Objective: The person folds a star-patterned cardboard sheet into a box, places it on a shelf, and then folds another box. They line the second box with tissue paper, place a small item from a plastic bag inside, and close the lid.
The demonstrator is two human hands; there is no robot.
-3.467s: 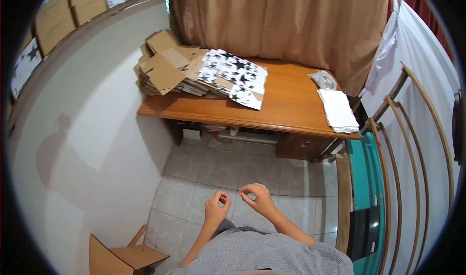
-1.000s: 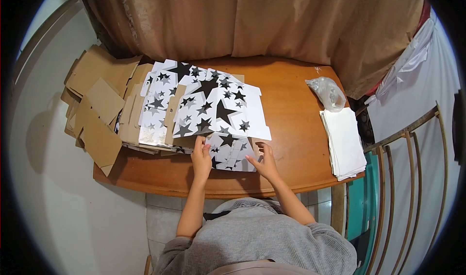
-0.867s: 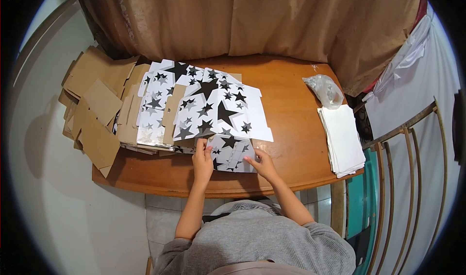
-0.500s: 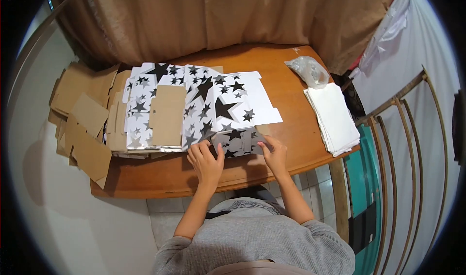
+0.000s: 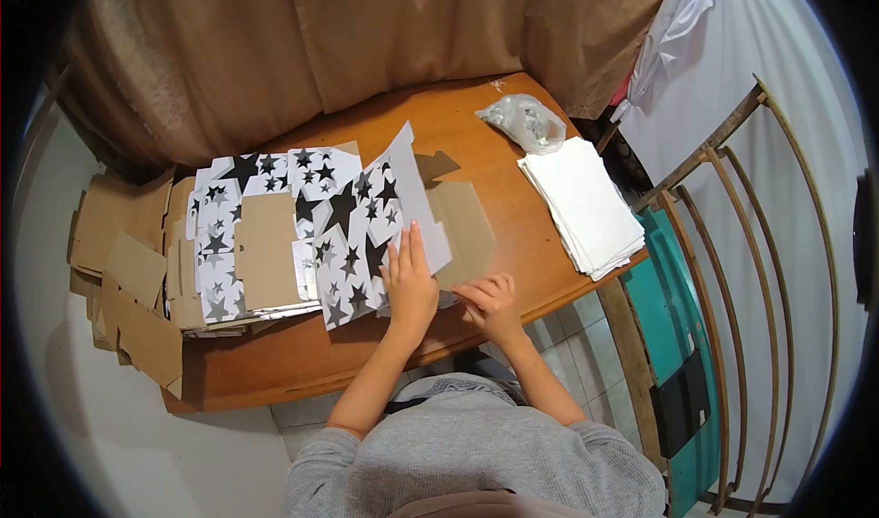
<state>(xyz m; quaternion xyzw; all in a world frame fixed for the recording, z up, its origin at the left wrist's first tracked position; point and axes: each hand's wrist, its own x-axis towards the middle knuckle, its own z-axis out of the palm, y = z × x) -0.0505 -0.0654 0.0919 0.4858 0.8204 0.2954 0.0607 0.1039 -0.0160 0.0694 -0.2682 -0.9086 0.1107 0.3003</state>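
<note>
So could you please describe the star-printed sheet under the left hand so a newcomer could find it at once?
Start at the wooden table by the tan curtain. At its near edge, right of the cardboard stack, lies the star-printed sheet, pressed flat by the left hand. Unlike its neighbours, its right part is turned over, showing plain brown flaps.

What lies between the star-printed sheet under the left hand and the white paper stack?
In the head view, a brown cardboard flap, then bare wooden table.
</note>
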